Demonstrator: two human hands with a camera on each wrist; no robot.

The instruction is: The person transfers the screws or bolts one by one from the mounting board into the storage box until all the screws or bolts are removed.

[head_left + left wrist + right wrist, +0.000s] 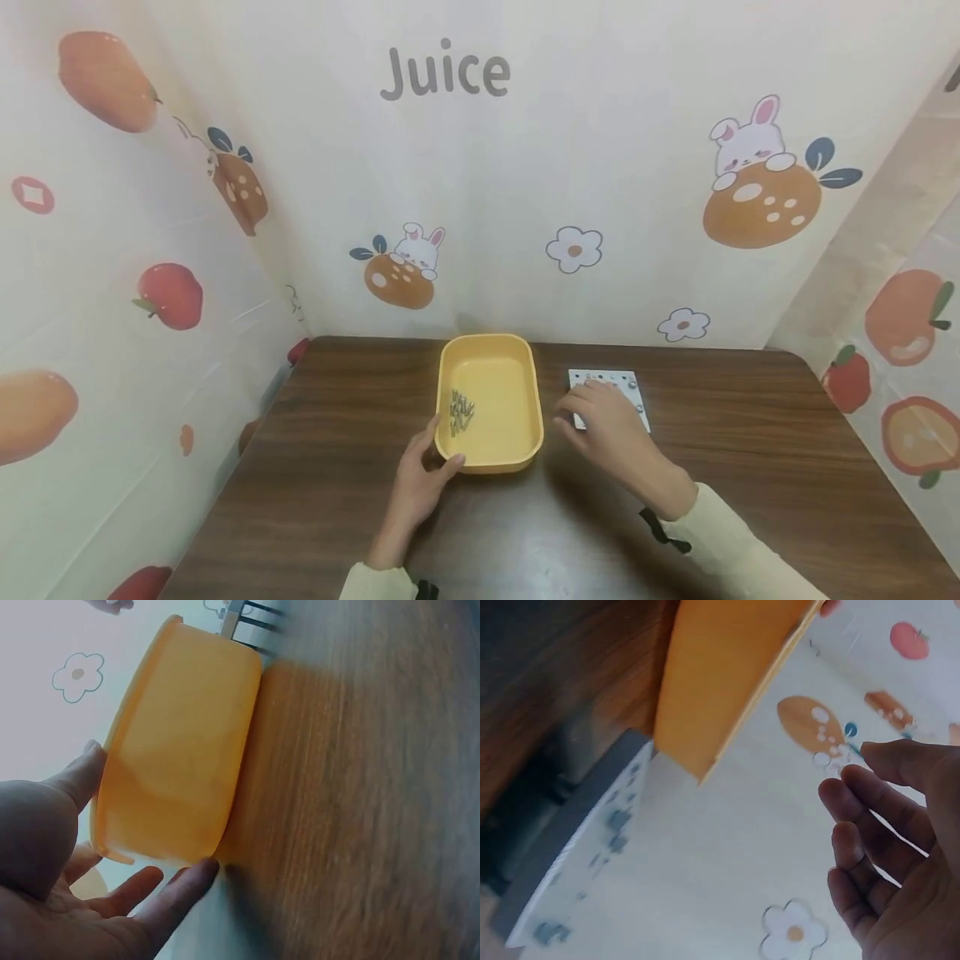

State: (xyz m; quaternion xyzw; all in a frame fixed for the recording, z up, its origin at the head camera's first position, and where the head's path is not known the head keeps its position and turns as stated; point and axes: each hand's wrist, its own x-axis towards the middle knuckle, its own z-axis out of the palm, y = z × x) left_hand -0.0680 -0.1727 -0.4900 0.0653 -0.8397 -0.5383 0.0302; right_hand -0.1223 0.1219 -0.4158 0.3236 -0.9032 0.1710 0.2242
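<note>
A yellow rectangular tray (502, 412) stands on the table. Several small, thin metal pieces, like screws or pins (461, 412), lie along its left side. My left hand (417, 483) holds the tray at its near left corner, the thumb at the rim and the fingers round the side. Over the white board (640, 398) to the right hovers my right hand (606, 423). Its fingers are loosely bent, with nothing visible between thumb and fingertips (847, 844). Holes and a few metal fittings show on the board, part of which the hand hides.
Dark legs (255, 624) hold the board up off the brown wooden table (720, 450). A white curtain (495, 183) printed with fruit and rabbits hangs behind the table and along both sides.
</note>
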